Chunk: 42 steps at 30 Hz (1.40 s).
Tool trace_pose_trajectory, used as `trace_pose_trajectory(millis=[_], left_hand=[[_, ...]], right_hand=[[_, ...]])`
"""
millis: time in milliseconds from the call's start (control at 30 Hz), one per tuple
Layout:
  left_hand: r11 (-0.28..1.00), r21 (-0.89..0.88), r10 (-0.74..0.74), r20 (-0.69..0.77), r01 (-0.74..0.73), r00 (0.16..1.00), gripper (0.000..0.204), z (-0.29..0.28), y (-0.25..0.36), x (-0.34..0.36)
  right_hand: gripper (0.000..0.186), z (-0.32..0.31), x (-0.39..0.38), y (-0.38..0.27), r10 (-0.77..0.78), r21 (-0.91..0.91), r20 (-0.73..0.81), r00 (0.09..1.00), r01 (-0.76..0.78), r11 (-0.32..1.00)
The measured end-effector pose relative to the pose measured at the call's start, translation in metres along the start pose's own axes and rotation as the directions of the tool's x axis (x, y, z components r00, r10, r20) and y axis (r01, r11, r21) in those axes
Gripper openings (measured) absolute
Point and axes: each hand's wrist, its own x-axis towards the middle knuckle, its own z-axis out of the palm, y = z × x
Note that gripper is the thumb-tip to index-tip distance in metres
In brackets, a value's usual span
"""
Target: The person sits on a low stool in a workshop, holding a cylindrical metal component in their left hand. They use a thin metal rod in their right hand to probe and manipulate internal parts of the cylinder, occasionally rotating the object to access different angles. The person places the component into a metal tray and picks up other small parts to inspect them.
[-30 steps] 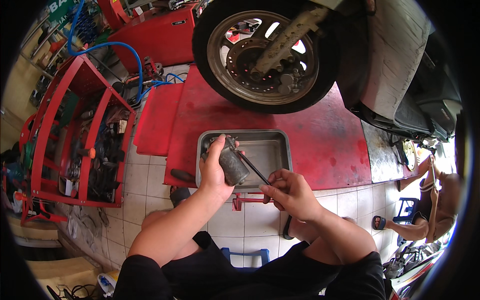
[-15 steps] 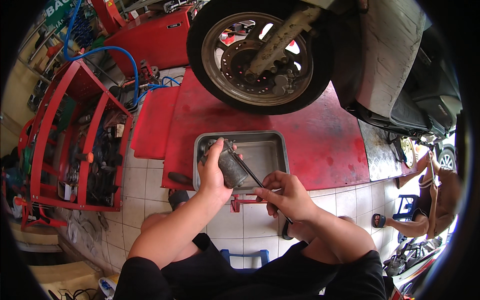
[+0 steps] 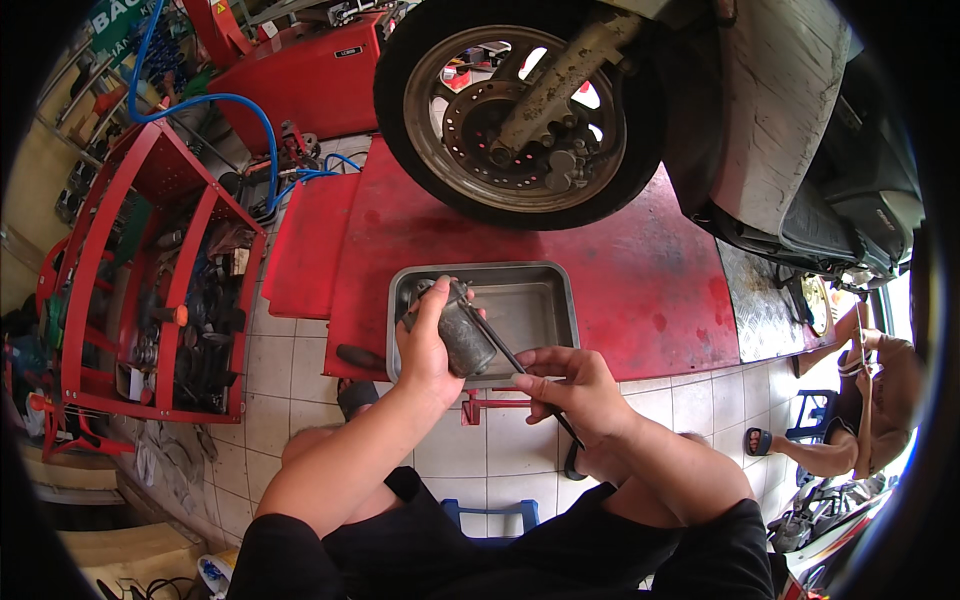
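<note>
My left hand (image 3: 428,345) is wrapped round a worn grey metal cylinder (image 3: 468,342) that looks like a small starter motor, held tilted over the near left part of a metal tray (image 3: 572,330). From its upper end a thin black cable (image 3: 507,352) slants down to the right, nearly straight. Thumb and fingers of my right hand (image 3: 578,392) pinch this cable just right of the cylinder. The cable's lower end hangs below that hand, above the tiled floor. Fingers hide part of the cylinder's upper end.
The tray rests on a red lift platform (image 3: 640,270); a dark tool handle (image 3: 360,356) lies beside it. Above stands a motorbike's front wheel (image 3: 510,215). A red tool rack (image 3: 85,330) is at the left. Another person (image 3: 885,390) sits at the far right.
My right hand has shifted very slightly along the cable, and its fingers have moved a little. My left hand and the cylinder stay almost in place.
</note>
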Motion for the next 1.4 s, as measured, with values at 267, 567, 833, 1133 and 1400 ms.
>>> trace_pose_trajectory(millis=[267,567,833,1133,1400], left_hand=[[1.0,-0.03,-0.009,0.006,0.009,1.0,0.029,0.001,0.002,-0.002],[0.999,0.039,-0.031,0.012,0.031,0.999,0.034,0.005,0.001,-0.004],[0.998,0.046,-0.031,0.029,0.029,0.999,0.035,0.001,-0.001,-0.003],[0.997,0.046,-0.062,0.034,0.06,0.998,0.033,0.003,-0.001,-0.005],[0.997,0.053,-0.061,0.026,0.059,0.998,0.032,0.003,-0.002,-0.004]], right_hand=[[0.031,-0.001,-0.001,-0.002,0.015,0.007,0.065,0.998,-0.015,1.0],[0.031,-0.003,-0.003,-0.004,0.073,0.06,0.042,0.996,-0.075,0.995],[0.033,-0.001,-0.003,-0.006,0.065,0.058,0.068,0.996,-0.069,0.996],[0.035,0.0,-0.006,-0.008,0.047,0.043,0.101,0.994,-0.051,0.998],[0.033,0.001,-0.007,-0.009,0.033,-0.027,0.099,0.995,-0.03,0.999]])
